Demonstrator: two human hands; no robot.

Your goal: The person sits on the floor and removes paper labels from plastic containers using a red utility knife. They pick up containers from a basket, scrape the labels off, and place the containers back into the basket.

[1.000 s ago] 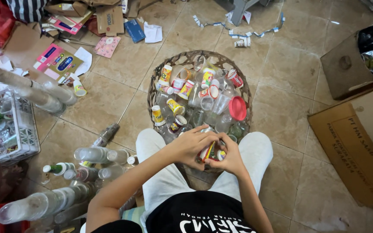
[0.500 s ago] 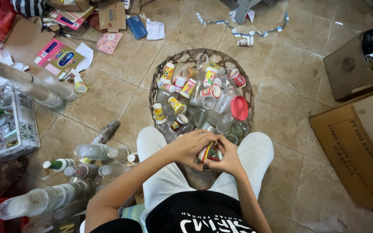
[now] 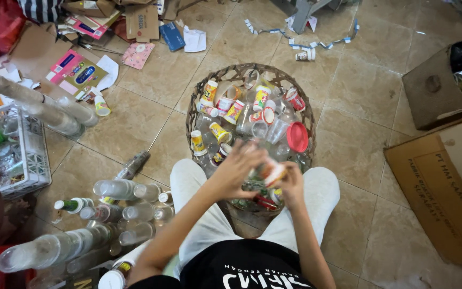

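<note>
Both hands, left hand (image 3: 236,168) and right hand (image 3: 293,184), pinch a small plastic cup (image 3: 270,172) in their grip, its long axis tilted rightward, just before the wicker basket (image 3: 194,107).

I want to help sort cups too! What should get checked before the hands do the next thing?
1. Both hands on the cup: left hand and right hand hold a small cup together. Ok.
2. Cup over the basket, so drops land inside: ok.
3. Cup empty: too blurred, cannot tell.
4. Room in the basket: heaped with cups and a red lid. Not ok.
5. Floor on the left: clear bottles lie close to the knee. Not ok.
</note>
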